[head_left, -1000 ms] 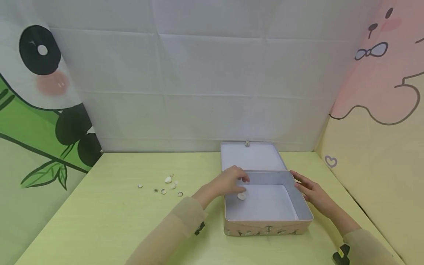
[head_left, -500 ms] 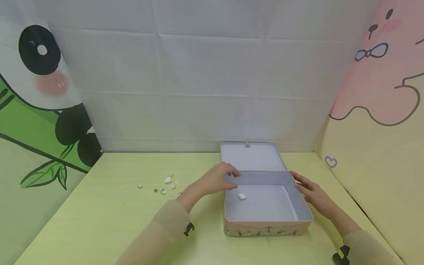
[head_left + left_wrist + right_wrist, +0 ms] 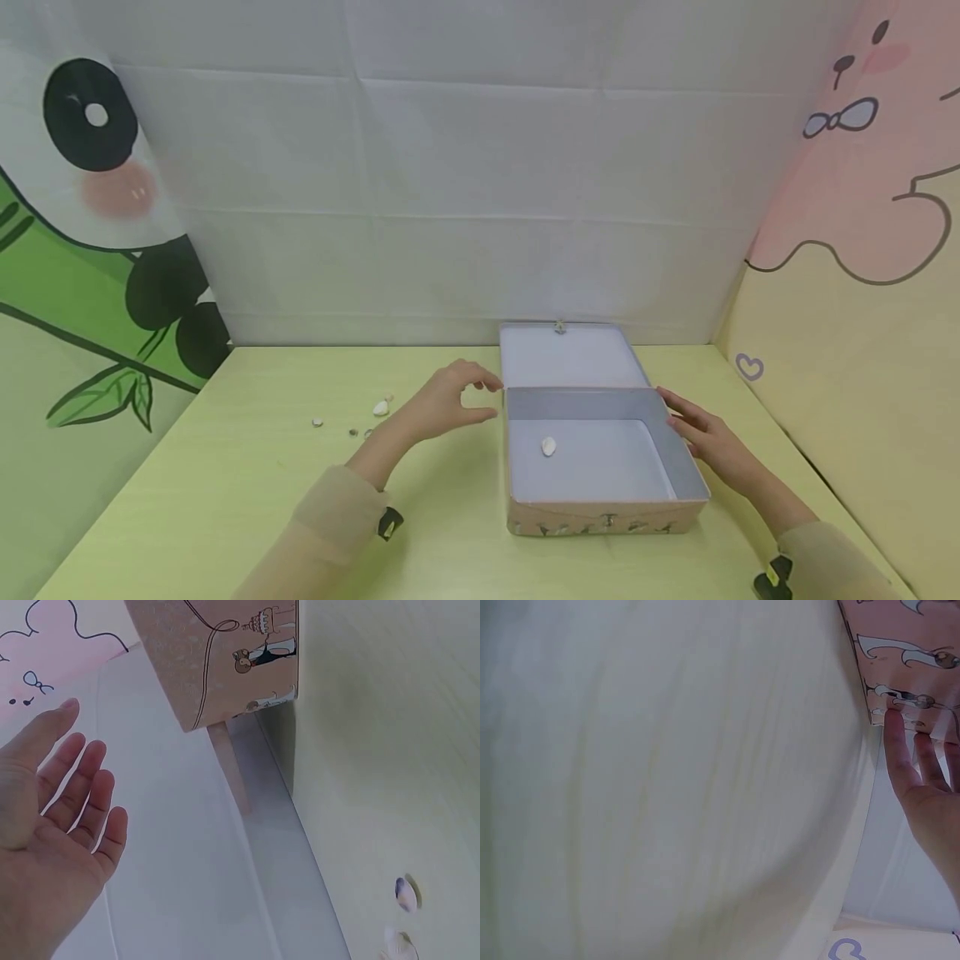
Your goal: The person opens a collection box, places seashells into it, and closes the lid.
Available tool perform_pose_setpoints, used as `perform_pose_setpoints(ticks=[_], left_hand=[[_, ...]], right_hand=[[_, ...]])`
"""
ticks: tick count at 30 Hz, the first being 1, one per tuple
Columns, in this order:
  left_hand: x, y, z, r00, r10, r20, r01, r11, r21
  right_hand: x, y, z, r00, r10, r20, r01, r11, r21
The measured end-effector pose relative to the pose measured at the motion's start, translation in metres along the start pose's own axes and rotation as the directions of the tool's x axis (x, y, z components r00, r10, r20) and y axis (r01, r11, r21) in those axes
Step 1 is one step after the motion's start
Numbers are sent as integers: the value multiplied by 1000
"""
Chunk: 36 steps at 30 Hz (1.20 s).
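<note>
Looking over yellowish table point(image 3: 187, 500), saw hinged box point(image 3: 577, 521) on it, lid point(image 3: 573, 357) back, pinkish outside, pale inside. Found right hand point(image 3: 708, 437) resting straight fingers on right wall; left hand point(image 3: 431, 408) near left side, fingers and thumb apart. Caught cake print point(image 3: 262, 621) only in left wrist view, white shell point(image 3: 549, 447) on box floor only in head view.
</note>
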<state>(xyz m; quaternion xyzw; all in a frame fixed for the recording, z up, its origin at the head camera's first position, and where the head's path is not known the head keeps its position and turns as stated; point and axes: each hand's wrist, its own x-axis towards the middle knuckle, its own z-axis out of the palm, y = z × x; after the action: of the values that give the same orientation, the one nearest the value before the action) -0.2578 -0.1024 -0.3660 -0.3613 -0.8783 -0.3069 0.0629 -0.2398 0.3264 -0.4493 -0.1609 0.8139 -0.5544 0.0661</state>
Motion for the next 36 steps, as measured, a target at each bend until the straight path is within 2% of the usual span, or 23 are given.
perform_pose_setpoints(ticks=[8,19,27,36], left_hand=[[-20,-15,-15,998,-38,-54,37,999,-32],[-49,-36,-28,989,-65,-131,65,998,-7],[-68,-49,-33,984,-111,-141,112,994,0],[-88,-69,-31,980,-150,-133,154,988,23]], right_hand=[[0,1,0,1000,-3,-4,3,1000,-11],[-1,1,2,1000,18,-16,-19,999,-45],[-2,-1,1,1000,15,-5,-15,999,-30],[0,1,0,1000,13,1,-14,1000,21]])
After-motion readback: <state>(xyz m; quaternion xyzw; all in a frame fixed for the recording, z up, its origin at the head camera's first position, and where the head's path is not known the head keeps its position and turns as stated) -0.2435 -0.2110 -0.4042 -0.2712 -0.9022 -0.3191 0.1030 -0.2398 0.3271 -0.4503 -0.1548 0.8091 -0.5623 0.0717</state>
